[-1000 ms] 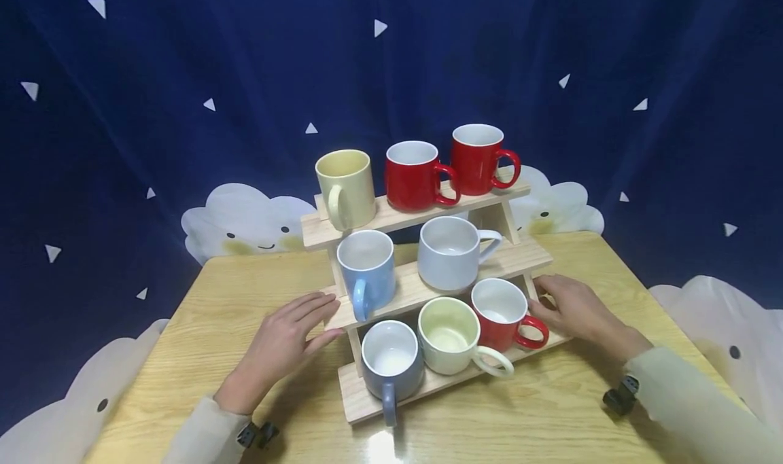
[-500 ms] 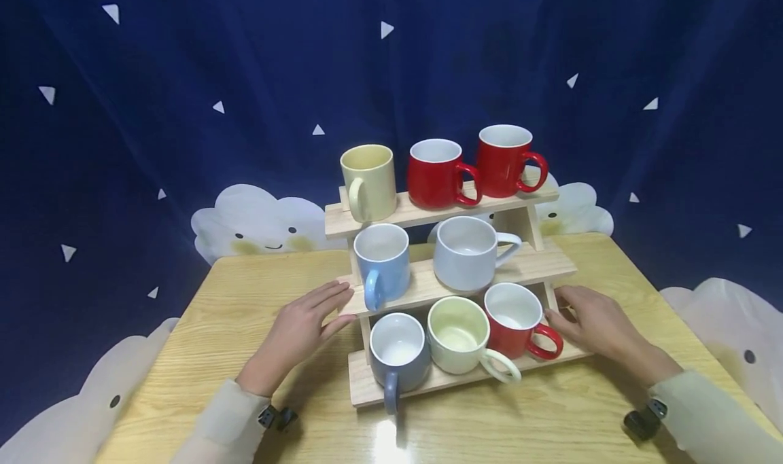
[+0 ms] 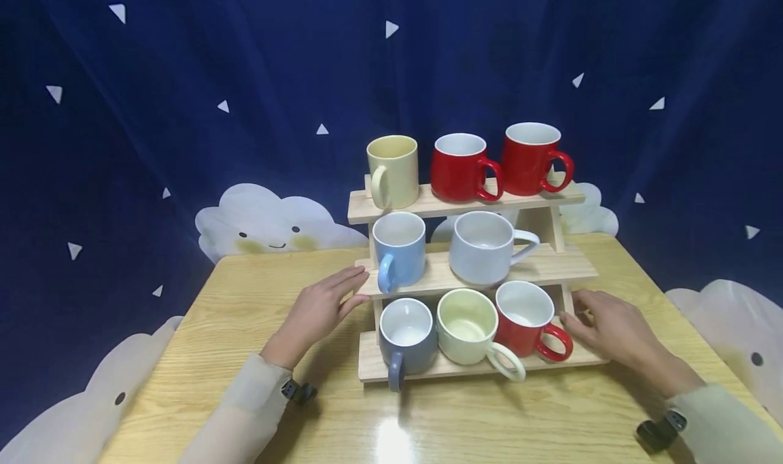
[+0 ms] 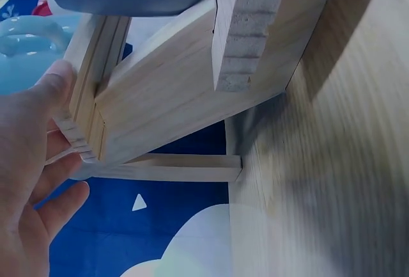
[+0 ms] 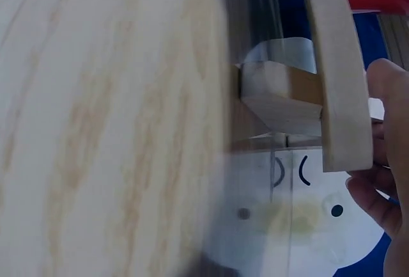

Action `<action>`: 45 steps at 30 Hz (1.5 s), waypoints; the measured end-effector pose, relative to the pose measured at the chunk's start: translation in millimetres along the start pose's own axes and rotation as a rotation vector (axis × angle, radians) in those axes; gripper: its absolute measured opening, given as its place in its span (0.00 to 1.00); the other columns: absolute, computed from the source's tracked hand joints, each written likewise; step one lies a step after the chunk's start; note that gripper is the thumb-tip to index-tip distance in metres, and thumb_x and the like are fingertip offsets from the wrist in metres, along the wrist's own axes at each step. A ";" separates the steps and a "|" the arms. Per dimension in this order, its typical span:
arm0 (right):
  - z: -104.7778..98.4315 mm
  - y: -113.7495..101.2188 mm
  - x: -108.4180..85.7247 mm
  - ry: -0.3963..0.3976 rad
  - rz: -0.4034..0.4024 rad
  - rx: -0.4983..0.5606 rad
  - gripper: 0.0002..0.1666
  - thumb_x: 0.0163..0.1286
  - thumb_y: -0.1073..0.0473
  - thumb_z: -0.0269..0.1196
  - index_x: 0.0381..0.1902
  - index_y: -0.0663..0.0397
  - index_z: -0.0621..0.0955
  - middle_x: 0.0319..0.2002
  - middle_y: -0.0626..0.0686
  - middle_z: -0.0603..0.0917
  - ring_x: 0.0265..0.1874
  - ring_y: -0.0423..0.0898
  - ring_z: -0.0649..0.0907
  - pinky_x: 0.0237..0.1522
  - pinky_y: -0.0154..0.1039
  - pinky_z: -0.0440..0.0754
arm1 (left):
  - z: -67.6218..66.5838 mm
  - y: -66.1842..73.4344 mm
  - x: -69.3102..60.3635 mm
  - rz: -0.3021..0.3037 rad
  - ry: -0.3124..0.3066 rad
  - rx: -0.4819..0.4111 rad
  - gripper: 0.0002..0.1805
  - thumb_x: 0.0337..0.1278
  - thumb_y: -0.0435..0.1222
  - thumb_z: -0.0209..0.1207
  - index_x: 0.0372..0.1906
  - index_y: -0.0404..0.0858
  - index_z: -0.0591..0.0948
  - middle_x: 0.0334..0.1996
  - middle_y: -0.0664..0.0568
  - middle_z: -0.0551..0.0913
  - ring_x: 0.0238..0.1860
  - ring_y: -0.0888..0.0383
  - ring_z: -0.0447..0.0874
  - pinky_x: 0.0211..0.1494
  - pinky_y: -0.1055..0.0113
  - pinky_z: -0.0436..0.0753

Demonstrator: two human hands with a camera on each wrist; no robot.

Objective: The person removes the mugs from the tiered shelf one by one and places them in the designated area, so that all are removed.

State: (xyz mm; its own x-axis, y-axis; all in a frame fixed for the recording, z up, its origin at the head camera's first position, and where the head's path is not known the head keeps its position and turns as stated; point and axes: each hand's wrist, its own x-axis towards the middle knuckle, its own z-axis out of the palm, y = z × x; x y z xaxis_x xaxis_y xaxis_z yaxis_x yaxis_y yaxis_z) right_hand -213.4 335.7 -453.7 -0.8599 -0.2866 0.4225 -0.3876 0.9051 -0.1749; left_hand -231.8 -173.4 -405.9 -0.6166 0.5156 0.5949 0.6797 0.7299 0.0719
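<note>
Three-tier mug rack [image 3: 565, 265]: pale wood, right of centre in the head view, standing on a wood-grain table [image 3: 245, 314]. Behind: navy curtain [image 3: 306, 63], white triangles, cloud faces.

Left hand [image 3: 318, 311]: fingers nearly straight and slightly spread, tips and thumb against the left end of the middle shelf [image 3: 437, 274]. Right hand [image 3: 620, 328]: fingers bent round the rack's lower right side, thumb in front, gripping it.

Rack is loaded, eight mugs, all upright. Middle: wide white mug [image 3: 481, 250], light-blue mug [image 3: 402, 253] near the left hand. Top: yellow mug [image 3: 400, 175], centre red mug [image 3: 455, 175], right red mug [image 3: 526, 162]. Bottom: slate-blue mug [image 3: 412, 348], pale green mug [image 3: 459, 345], both handles overhanging the front edge; lower red mug [image 3: 516, 331], handle just beside the right hand, tight there.

Small black devices [image 3: 660, 431] at both wrists.
</note>
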 end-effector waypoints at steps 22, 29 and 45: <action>-3.8 25.5 4.9 -0.025 0.065 0.033 0.13 0.63 0.49 0.67 0.35 0.50 0.76 0.31 0.54 0.83 0.28 0.51 0.82 0.25 0.48 0.77 | 30.4 1.2 31.3 -0.026 -0.042 -0.032 0.25 0.63 0.47 0.61 0.61 0.40 0.79 0.61 0.49 0.78 0.60 0.53 0.77 0.60 0.56 0.78; 2.2 30.9 13.1 0.028 0.046 0.056 0.10 0.64 0.54 0.66 0.33 0.49 0.75 0.30 0.53 0.83 0.28 0.51 0.83 0.27 0.47 0.79 | 37.6 -1.6 36.9 -0.056 -0.009 -0.054 0.24 0.64 0.46 0.61 0.61 0.40 0.79 0.62 0.50 0.77 0.60 0.52 0.77 0.58 0.54 0.79; 8.8 33.6 9.2 0.019 0.112 0.194 0.20 0.68 0.53 0.65 0.50 0.61 0.76 0.38 0.60 0.84 0.36 0.62 0.85 0.38 0.62 0.81 | 46.8 -3.9 35.6 -0.116 0.008 -0.130 0.24 0.65 0.44 0.60 0.63 0.41 0.78 0.64 0.51 0.75 0.64 0.53 0.73 0.65 0.57 0.72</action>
State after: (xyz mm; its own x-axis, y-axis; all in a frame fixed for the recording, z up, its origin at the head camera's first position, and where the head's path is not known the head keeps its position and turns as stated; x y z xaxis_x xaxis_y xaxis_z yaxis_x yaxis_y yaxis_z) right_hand -237.2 360.7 -463.5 -0.8955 -0.1804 0.4069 -0.3483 0.8531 -0.3884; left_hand -275.0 -136.9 -422.5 -0.6911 0.4268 0.5832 0.6500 0.7199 0.2434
